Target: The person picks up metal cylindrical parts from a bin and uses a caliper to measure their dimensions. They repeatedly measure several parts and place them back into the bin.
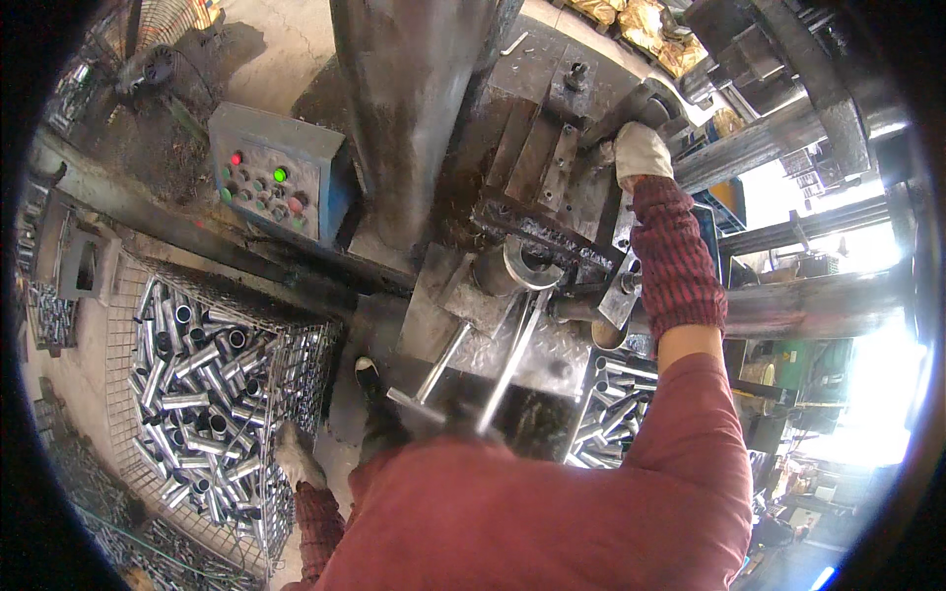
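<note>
My right hand (642, 156), in a whitish work glove, reaches across the machine to the far side of its steel die block (537, 158). It is against or right beside a dark rounded metal part (645, 106); its fingers are mostly hidden, so I cannot tell whether it grips anything. My left hand (298, 457), also gloved, is low by the near right side of a wire basket (126, 379) full of short shiny metal tubes (202, 389). The left fingers do not show clearly. Before me, a half-round steel clamp (512, 268) sits near a T-handled rod (440, 366).
A control box (271, 167) with red and green lit buttons stands left of a thick steel column (404, 98). More tubes (613, 409) lie under the machine at right. Heavy horizontal bars (788, 307) extend rightward. A fan (158, 64) stands far left.
</note>
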Demonstrator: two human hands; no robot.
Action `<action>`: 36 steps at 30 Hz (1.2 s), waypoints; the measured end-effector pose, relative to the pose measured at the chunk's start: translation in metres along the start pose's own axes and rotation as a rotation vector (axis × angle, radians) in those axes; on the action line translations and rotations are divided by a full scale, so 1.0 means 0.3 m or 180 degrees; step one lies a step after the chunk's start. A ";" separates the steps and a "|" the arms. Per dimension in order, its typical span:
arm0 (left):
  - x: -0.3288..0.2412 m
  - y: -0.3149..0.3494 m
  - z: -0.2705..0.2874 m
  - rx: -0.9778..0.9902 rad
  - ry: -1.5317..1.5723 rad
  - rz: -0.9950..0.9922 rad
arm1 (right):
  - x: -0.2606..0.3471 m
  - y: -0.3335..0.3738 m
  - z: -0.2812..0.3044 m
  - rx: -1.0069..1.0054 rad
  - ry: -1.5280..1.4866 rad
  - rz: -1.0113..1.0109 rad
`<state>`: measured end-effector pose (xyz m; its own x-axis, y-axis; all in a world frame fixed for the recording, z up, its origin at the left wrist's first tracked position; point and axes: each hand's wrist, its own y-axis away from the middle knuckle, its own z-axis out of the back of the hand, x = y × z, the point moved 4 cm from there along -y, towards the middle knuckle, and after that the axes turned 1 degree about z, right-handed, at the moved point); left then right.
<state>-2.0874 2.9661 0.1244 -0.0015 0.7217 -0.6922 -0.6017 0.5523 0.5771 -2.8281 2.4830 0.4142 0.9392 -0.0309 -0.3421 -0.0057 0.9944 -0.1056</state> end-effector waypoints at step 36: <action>0.037 0.060 0.020 0.0187 -0.0339 -0.0949 | 0.012 -0.009 0.023 0.0538 0.0086 -0.0170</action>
<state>-2.0933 2.9865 0.1297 0.2534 0.5624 -0.7871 -0.5160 0.7668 0.3819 -2.8224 2.4809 0.4196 0.9271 -0.0845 -0.3653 0.1038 0.9940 0.0333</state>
